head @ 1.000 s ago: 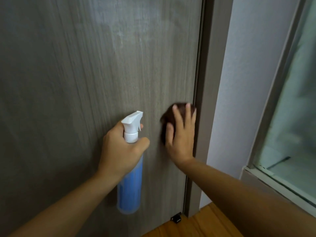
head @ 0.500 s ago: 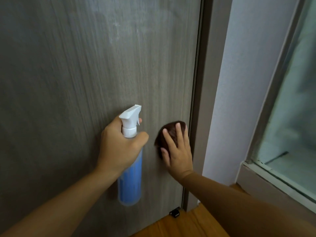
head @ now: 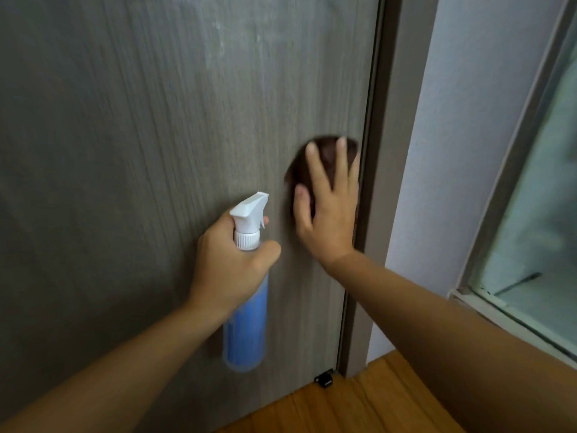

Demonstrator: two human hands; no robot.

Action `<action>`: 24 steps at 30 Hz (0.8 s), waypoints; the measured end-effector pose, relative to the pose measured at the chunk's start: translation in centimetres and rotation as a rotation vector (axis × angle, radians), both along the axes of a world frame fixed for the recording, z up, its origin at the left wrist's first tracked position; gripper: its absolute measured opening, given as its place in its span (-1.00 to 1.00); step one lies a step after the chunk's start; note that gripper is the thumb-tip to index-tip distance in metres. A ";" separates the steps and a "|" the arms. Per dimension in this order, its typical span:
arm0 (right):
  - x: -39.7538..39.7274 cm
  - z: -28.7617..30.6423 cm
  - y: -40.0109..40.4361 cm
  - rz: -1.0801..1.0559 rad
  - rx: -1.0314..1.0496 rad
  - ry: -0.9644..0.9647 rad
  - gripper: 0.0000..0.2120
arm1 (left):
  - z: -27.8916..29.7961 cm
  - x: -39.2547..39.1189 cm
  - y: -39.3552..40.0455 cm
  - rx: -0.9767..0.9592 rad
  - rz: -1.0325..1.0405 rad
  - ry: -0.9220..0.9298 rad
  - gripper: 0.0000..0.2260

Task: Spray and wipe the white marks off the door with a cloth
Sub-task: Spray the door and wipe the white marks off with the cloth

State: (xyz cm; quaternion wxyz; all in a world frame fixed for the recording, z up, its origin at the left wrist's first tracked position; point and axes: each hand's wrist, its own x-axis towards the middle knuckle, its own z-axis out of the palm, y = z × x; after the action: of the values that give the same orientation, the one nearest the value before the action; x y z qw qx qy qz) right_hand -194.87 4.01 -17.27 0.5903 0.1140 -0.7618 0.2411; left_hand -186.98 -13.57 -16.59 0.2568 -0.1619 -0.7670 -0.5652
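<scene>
The grey wood-grain door [head: 125,151] carries faint white marks [head: 224,35] high up, well above the dark brown cloth [head: 324,154]. The right hand [head: 327,210] presses that cloth flat against the door, fingers [head: 342,164] spread wide, just beside the door's right edge and the door frame [head: 393,151]. Left of the cloth, the left hand [head: 231,267] is wrapped around a blue spray bottle [head: 246,332], white nozzle up. Bare door panel stretches leftward; wooden floor [head: 359,407] lies below.

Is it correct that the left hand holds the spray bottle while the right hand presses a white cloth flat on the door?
Not quite: the head view shows the cloth is dark brown, not white. The left hand holds the spray bottle; the right hand presses it on the door.
</scene>
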 end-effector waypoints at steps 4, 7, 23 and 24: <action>1.5 -10.4 1.5 0.000 0.237 -0.178 -0.37 | -0.6 0.1 -1.0 -0.025 0.019 0.000 -0.71; 2.1 -13.9 2.2 -0.014 0.094 -0.316 -0.34 | -0.9 0.4 -1.7 -0.024 0.004 -0.012 -0.71; 0.2 3.8 0.1 0.027 -0.147 -0.066 -0.45 | 1.4 1.0 -0.7 0.047 -0.041 0.021 -0.66; 0.4 2.5 -0.1 0.016 -0.074 -0.054 -0.44 | 1.3 1.0 -0.7 0.050 -0.037 0.025 -0.65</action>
State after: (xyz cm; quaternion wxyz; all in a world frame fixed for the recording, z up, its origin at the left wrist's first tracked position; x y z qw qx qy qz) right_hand -194.46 3.89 -14.81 0.5716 0.0914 -0.7670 0.2769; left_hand -186.00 -14.29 -15.24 0.2600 -0.1767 -0.7464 -0.5866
